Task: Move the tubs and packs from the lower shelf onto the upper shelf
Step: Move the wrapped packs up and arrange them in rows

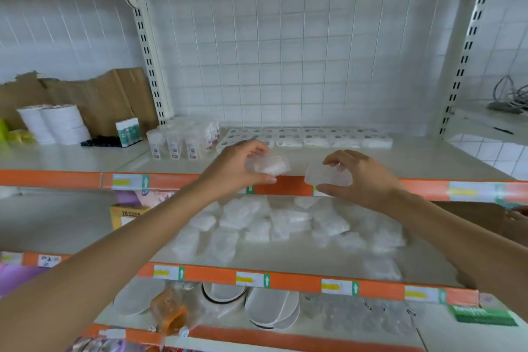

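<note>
The left forearm (85, 274) lay nearest the camera, reaching up from the lower left, with the right forearm (457, 237) coming in from the right. The left hand (234, 170) had thumb and fingers closed around a clear pack (268, 166) with white contents, its long axis running left to right, held just above the front edge of the upper shelf (400, 158). The right hand (363, 177) gripped a second clear pack (328, 176) between thumb below and fingers above, also lying crosswise, in front of the shelf's orange price strip (283, 186). The two packs sat near each other, not touching. On the lower shelf (285, 258) a loose heap of similar packs (285, 226) lay at mixed angles. At the back of the upper shelf stood a cluster of clear tubs (183, 140) on the left and a row of flat white packs (314, 138) to their right. Further left were white paper rolls (57, 123) and cardboard (85, 97). The blur hid what the tubs held.
</note>
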